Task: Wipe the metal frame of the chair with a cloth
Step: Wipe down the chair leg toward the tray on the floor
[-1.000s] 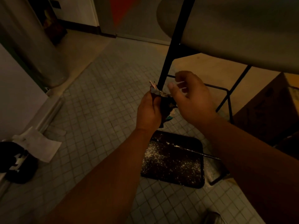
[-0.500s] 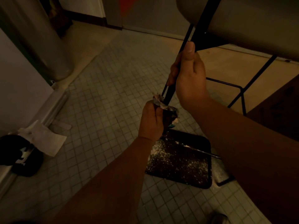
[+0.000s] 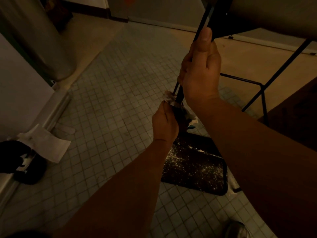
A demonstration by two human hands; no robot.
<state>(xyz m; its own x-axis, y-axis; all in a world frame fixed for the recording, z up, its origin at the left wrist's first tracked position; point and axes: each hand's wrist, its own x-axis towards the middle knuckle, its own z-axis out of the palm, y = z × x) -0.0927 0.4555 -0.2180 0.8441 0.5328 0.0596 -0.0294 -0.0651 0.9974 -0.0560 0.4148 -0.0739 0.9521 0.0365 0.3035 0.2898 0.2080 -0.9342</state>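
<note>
Dim room: small-tiled floor [image 3: 109, 107], pale wall [image 3: 18, 79] at left, dark speckled mat [image 3: 193, 170], white paper [image 3: 51, 145] nearby.

matt black metal frame [image 3: 202, 19], crumpled cloth [image 3: 184, 114]
</note>
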